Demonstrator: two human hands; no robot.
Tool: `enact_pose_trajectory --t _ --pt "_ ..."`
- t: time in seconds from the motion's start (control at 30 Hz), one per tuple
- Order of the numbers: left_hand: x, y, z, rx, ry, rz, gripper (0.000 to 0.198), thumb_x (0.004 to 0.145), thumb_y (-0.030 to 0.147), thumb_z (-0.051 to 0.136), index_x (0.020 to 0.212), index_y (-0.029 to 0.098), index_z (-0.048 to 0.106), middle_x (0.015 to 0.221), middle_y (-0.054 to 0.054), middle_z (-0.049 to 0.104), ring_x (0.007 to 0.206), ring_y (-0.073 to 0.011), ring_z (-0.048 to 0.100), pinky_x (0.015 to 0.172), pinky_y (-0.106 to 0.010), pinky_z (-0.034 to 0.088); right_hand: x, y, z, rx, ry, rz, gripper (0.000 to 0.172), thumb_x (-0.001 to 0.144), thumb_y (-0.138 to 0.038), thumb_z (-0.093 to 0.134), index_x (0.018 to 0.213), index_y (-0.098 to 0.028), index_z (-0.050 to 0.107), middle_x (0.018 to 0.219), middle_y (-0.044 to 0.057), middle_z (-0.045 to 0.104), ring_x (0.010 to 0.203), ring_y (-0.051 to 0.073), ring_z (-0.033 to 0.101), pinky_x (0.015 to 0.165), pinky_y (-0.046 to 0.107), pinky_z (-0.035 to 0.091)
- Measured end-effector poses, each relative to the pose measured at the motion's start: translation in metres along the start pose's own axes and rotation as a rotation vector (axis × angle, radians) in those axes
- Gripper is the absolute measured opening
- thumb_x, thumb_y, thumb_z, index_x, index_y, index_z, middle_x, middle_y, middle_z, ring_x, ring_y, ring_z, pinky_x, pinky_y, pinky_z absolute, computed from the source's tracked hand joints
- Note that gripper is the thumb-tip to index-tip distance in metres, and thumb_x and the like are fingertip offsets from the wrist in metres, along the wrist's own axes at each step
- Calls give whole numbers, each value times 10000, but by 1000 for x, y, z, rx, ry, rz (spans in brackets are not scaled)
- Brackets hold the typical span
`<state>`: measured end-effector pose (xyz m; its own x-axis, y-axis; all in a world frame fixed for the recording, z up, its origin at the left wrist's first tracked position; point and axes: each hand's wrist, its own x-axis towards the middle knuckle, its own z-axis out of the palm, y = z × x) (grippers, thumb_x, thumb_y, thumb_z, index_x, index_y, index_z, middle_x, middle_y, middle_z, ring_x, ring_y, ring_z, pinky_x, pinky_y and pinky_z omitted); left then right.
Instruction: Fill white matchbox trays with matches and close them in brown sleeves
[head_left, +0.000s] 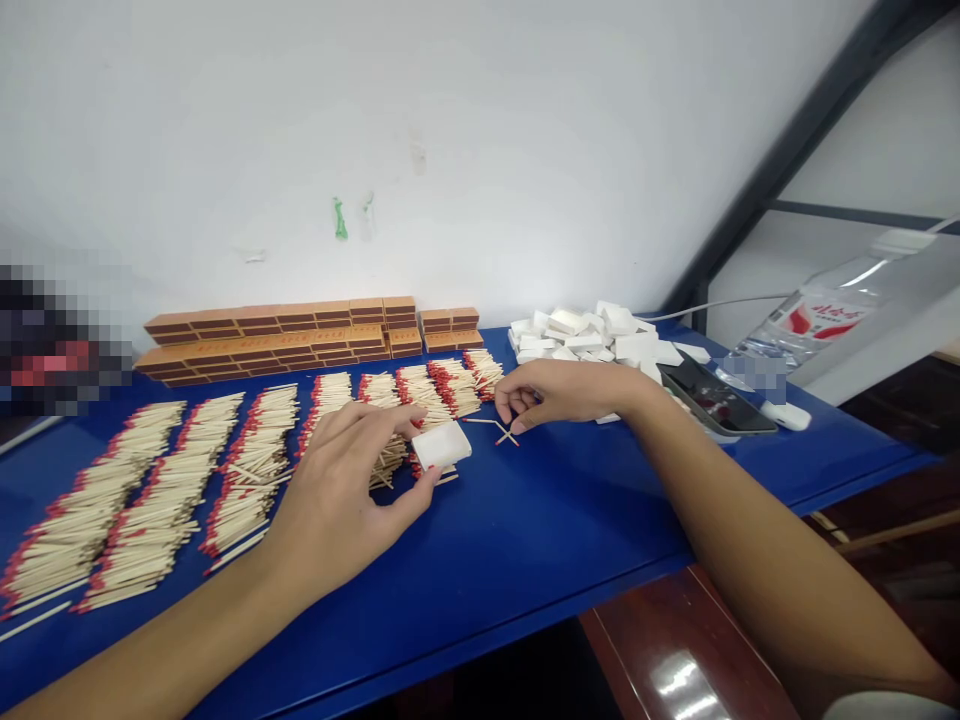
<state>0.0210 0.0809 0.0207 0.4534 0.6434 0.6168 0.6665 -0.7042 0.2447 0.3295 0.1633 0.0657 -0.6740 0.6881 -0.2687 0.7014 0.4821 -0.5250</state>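
Observation:
My left hand (pixel 345 490) grips a small white matchbox tray (pixel 442 446) between thumb and fingers, with the tray's hollow side facing up. My right hand (pixel 536 395) is just right of the tray, low over the blue table. Its thumb and finger are pinched at the end of a loose match (pixel 507 434), where a few matches lie crossed. Red-tipped matches (pixel 154 500) lie in several long rows on the left side of the table, and some rows run partly behind my left hand.
Orange-brown matchboxes (pixel 277 340) stand stacked along the wall. White trays (pixel 577 335) lie heaped at the back right. Beside them are a phone (pixel 716 395), a small white object (pixel 785 415) and a tilted plastic bottle (pixel 817 310). The blue table's (pixel 525 560) front edge runs below my hands.

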Motion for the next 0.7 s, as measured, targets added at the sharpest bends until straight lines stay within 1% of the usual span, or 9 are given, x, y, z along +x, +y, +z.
enact_pose_trajectory --t 0.13,0.23,0.43,0.53,0.7 --pt "0 1 -1 -5 0 -1 349 976 327 711 1310 261 631 1190 -40 766 1156 -281 671 1021 -440 533 2 1 2 27 4 -32 191 918 -308 749 1073 -196 757 807 4 627 752 164 575 656 270 402" --pt "0 1 -1 -2 -9 -6 339 983 329 702 1307 267 628 1204 -43 764 1161 -281 670 1026 -444 534 2 1 2 10 1 -42 180 918 -335 753 1033 -197 773 788 1 615 736 159 563 647 269 397" --pt "-1 1 -1 0 -8 0 352 987 330 703 1323 272 616 1212 -51 761 1168 -284 669 1038 -453 532 1 -5 1 -60 15 47 162 915 -338 731 904 -180 766 728 -3 600 664 145 520 622 278 367" --pt "-1 1 -1 0 -5 -3 360 982 317 708 1327 270 619 1195 -47 763 1166 -281 671 1035 -449 532 0 -7 0 -65 8 89 148 905 -320 724 904 -177 764 735 5 632 660 148 532 616 282 370" --pt "-1 1 -1 -1 -11 -2 365 980 317 710 1328 266 613 1181 -46 764 1161 -281 669 1037 -454 530 -2 -4 -2 -65 53 99 172 892 -347 737 936 -186 776 771 14 646 684 157 554 615 284 377"
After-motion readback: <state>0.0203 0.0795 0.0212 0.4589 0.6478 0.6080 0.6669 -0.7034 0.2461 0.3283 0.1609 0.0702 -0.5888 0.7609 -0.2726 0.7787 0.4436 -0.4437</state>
